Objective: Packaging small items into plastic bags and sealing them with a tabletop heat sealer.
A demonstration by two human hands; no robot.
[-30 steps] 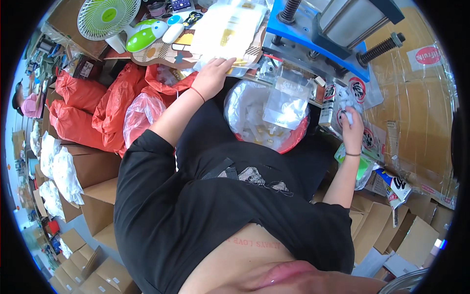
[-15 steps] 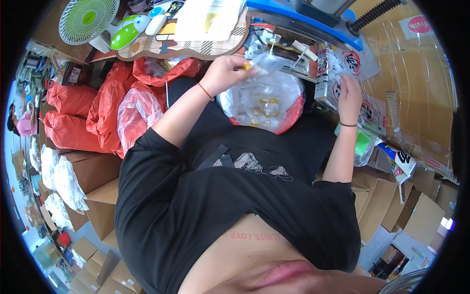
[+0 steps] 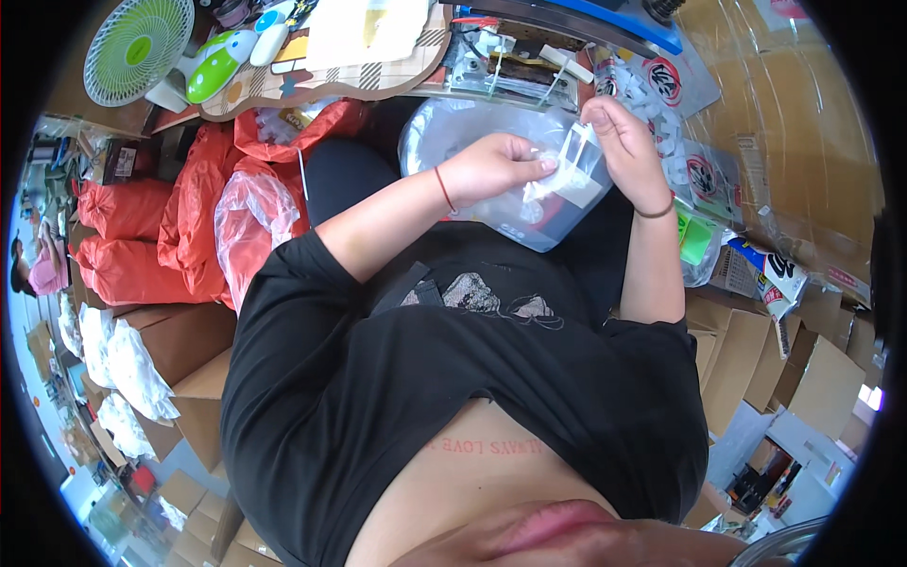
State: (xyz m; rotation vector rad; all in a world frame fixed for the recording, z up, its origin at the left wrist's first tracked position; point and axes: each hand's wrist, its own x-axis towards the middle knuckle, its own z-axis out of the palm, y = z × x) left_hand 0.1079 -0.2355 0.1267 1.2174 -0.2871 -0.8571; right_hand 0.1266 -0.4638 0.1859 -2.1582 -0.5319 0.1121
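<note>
My left hand (image 3: 501,170) is closed in a pinch on a clear plastic bag (image 3: 540,230), with its thumb on top. Whitish contents show through the film near the thumb. My right hand (image 3: 625,156) is at the bag's upper right edge, fingers curled and closed. Against its fingertips is a white plastic piece (image 3: 576,142) with narrow prongs; how far it sits inside the bag I cannot tell. Below the hands, a tub lined with clear plastic (image 3: 425,132) is partly hidden by my left hand and the bag.
Red plastic bags (image 3: 132,208) pile up at the left. A green and white fan (image 3: 140,52) stands on the desk beside papers (image 3: 364,28). A blue-edged machine (image 3: 605,24) is at the far side, with white pieces (image 3: 666,142) right of my hand. Cardboard boxes (image 3: 803,378) stand around.
My right hand has moved left from the white pieces to the bag, bringing a white piece. My left hand has moved right and nearer with the clear bag.
</note>
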